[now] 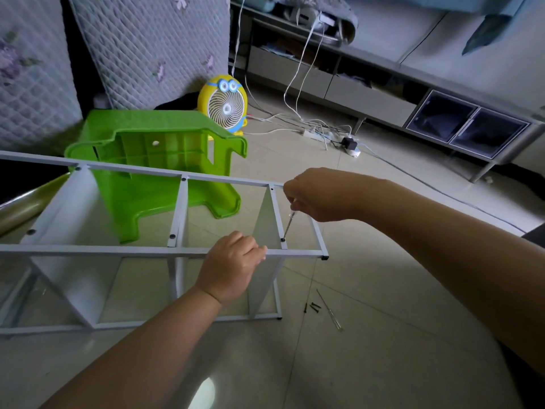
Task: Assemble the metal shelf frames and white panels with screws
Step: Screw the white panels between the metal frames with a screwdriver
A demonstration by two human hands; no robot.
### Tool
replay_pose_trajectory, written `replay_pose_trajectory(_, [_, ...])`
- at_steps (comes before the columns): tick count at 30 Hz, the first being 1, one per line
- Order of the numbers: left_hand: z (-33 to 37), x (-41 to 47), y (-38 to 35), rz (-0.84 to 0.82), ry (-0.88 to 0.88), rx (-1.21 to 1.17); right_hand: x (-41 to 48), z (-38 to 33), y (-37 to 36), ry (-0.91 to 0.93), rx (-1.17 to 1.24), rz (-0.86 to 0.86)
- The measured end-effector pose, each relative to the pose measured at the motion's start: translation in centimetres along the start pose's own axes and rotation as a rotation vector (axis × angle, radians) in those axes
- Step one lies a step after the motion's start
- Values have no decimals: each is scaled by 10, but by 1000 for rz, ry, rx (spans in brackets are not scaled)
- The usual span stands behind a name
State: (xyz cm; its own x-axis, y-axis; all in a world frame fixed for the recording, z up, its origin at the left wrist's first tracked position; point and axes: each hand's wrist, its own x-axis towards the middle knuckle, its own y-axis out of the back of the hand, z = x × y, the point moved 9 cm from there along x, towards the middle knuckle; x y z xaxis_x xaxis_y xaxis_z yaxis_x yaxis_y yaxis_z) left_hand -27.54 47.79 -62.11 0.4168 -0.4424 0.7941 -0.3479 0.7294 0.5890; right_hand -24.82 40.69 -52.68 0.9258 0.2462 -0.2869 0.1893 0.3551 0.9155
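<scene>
**Shelf frame** [147, 250]: white metal, lying on its side on the floor [368, 290], with white panels [76, 216] standing between its rails.

**Left hand** [233, 261]: fingers curled over the near rail. I judge this steadies the frame against the turning.

**Right hand** [312, 196]: wrist bent down, pinching a screwdriver [288, 226]. The shaft is slanted, with its tip on a screw [283, 240] in the end crossbar.

**Spare screws** [312, 307]: loose on the floor near the frame's end, which I take to be for easy reach.
</scene>
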Motion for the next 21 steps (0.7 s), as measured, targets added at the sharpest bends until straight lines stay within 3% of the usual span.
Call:
replay_pose_trajectory(6, [1, -1, -2, -20, -1, -11, 8, -2, 5, -66, -4, 14])
replay_pose_trajectory(14, [-1, -1, -2, -34, 35, -33, 3, 13, -8, -319, 170, 91])
replay_pose_trajectory(17, [-2, -2, -3, -42, 43, -26, -4, 13, -10, -273, 109, 85])
replay_pose_trajectory(21, [-2, 0, -1, -39, 51, -12, -10, -8, -8, -13, -223, 81])
